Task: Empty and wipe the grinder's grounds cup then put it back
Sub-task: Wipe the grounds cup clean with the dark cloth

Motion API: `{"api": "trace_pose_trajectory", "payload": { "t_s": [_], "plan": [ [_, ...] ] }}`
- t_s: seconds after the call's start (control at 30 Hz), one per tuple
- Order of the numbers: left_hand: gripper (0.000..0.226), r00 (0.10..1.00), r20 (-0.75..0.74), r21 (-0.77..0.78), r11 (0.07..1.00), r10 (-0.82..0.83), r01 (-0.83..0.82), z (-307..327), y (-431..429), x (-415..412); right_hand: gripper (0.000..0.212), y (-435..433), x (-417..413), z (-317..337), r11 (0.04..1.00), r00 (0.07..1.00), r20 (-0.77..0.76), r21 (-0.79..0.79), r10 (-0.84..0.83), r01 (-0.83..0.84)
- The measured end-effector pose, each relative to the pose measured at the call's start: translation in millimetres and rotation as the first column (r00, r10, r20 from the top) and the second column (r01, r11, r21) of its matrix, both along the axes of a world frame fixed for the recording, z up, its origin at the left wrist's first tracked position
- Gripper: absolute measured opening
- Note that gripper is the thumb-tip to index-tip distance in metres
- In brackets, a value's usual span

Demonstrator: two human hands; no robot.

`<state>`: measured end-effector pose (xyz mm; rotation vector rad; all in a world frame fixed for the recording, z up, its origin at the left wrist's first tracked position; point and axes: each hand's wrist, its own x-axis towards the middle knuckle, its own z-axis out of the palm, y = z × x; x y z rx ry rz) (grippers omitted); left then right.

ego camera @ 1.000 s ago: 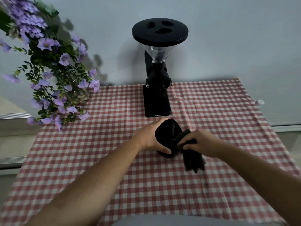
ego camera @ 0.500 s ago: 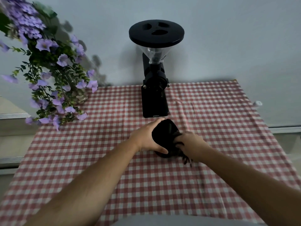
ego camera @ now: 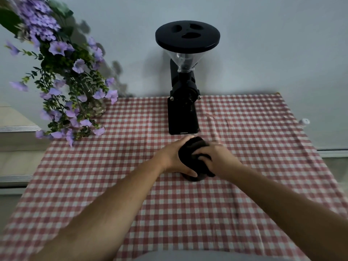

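The grounds cup (ego camera: 190, 176) sits mid-counter, just before the grinder (ego camera: 183, 113) at the far edge — its axis and mouth unreadable under black cloth (ego camera: 194, 155). Left hand (ego camera: 174, 159) clamps the cup; right hand (ego camera: 218, 159) grips the cloth — fingertips hidden

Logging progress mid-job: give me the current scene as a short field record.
left hand: grips the grounds cup from its left side
right hand: presses a black cloth into the cup
cup location: on the checked tablecloth, in front of the grinder, not yet put back
flowers: far left, clear of the hands
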<state>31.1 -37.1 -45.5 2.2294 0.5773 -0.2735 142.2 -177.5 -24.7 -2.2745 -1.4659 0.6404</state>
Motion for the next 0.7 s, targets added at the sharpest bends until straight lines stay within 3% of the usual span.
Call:
{"api": "trace_pose_trajectory", "payload": {
  "t_s": [0.1,0.2,0.33,0.47,0.6,0.7],
  "plan": [
    [0.122,1.000,-0.013,0.031,1.000,-0.005,0.005,-0.9,1.7,0.0,0.027,-8.1,-2.2,0.7,0.985,0.987,-0.036,-0.058,0.159,-0.161],
    [0.120,1.000,-0.007,0.042,0.999,-0.006,0.007,0.1,-0.3,-0.3,0.028,1.2,18.7,3.8,0.984,0.985,-0.024,-0.032,0.173,-0.174],
    [0.115,0.999,0.037,-0.003,0.999,0.036,-0.036,1.1,-1.1,-2.3,0.029,11.8,26.1,-1.9,0.998,0.999,0.001,0.049,0.048,-0.048],
    [0.122,1.000,0.028,0.026,1.000,0.001,-0.001,-1.0,0.1,-3.6,0.029,-17.7,-8.5,-16.3,0.973,0.958,-0.260,0.161,-0.121,0.166],
    [0.124,1.000,0.023,0.046,0.999,-0.006,0.005,0.3,1.5,-0.8,0.027,-34.7,1.8,-1.9,0.999,0.944,-0.327,0.003,-0.050,0.054],
    [0.122,1.000,0.012,0.009,1.000,0.010,-0.010,2.7,-0.4,-3.3,0.025,-17.1,28.2,23.5,0.982,0.967,-0.249,-0.163,0.048,-0.091]
  ]
}}
